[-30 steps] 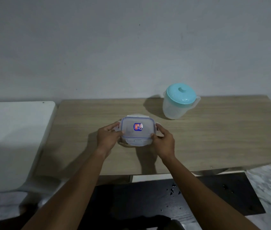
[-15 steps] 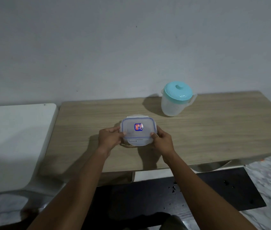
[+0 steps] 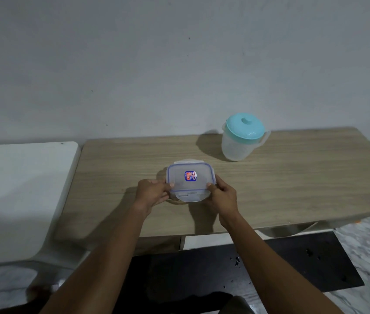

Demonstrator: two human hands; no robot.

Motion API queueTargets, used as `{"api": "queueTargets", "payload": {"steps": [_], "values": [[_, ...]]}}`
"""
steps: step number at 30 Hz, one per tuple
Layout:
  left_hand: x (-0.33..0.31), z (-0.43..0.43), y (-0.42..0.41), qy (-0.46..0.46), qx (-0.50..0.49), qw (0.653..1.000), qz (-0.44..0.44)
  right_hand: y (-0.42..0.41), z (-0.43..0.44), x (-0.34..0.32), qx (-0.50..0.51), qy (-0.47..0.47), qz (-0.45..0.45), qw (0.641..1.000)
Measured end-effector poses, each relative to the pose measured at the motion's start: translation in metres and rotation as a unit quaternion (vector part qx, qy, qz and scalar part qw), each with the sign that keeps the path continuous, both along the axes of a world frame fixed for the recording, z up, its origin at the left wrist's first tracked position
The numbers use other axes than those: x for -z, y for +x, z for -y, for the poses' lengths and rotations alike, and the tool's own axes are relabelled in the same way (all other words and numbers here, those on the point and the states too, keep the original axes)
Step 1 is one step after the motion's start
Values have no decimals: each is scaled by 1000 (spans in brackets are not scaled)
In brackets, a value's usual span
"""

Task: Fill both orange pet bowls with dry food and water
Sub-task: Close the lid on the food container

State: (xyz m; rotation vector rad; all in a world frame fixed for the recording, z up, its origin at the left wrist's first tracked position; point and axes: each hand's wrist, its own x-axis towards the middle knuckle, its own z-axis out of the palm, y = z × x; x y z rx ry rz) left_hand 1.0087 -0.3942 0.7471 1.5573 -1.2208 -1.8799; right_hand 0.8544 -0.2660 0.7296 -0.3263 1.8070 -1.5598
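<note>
Nearest the camera, both forearms reach forward over the dark mat (image 3: 270, 264) on the floor to the wooden table (image 3: 292, 189). The left hand (image 3: 151, 193) and the right hand (image 3: 221, 196) pinch the near corners of a clear food container (image 3: 189, 181), thumbs on top of the lid (image 3: 179, 177) and fingers curled under its sides.

Compared with a second ago, the side latches no longer stick out past the lid's short ends, and the hands have slid back from the ends to the near corners. I judge the clips are released and the lid is about to lift, which would open the way to the dry food; its contents are not visible through the lid.

The container sits at the middle of the table, its long axis running left to right, lid facing up, a front tab pointing toward the person.

Farther back and to the right stands a clear jug (image 3: 236, 146) with a turquoise cap, upright, well apart from the container. No orange bowls are in view, so filling has not begun.
</note>
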Motion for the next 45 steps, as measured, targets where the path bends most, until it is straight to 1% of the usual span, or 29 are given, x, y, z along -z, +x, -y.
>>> {"api": "queueTargets", "payload": {"steps": [3,6,8,12,14,16,18,20,21,22,24,25,26,27,29,31,33,38,42,43,45], "values": [[0,0,2,6,2,1000,-4,7,1,5,18,-6,0,1000],[-2,-2,2,6,2,1000,-4,4,2,5,15,-7,40,999],[-3,-1,1,6,4,1000,-1,2,0,0,7,10,61,998],[-9,-1,1,4,14,1000,9,1,-3,-2,-7,13,60,998],[-12,-1,2,-4,25,999,24,0,-4,-3,-30,25,31,999],[-15,1,3,-39,63,996,54,-6,-1,-4,-66,61,-40,995],[-18,6,5,-135,136,976,107,-19,4,-10,-104,104,-138,979],[-23,11,4,-249,207,930,173,-35,13,-21,-190,130,-234,945],[-28,13,3,-290,247,903,197,-43,19,-28,-261,148,-280,912],[-31,15,0,-322,294,875,211,-50,27,-34,-334,177,-328,866],[-35,21,-7,-355,378,820,241,-60,43,-41,-440,241,-420,756],[-36,24,-11,-357,406,800,260,-62,50,-43,-470,267,-443,715],[-36,25,-14,-354,428,782,282,-63,56,-43,-486,283,-451,694],[-35,27,-16,-350,442,769,302,-63,60,-43,-493,291,-451,685],[-32,29,-21,-353,449,752,330,-62,65,-41,-495,291,-449,685],[-28,29,-23,-379,441,738,343,-61,65,-37,-487,281,-452,693],[-24,28,-23,-402,428,733,343,-61,63,-31,-478,267,-464,697],[-20,25,-19,-396,412,757,317,-60,59,-29,-474,245,-461,709],[-21,18,-14,-373,405,778,301,-58,53,-30,-465,240,-454,721],[-22,16,-13,-372,403,780,301,-57,52,-31,-461,240,-458,721],[-24,14,-15,-379,409,772,305,-56,53,-31,-457,241,-468,717]]}}
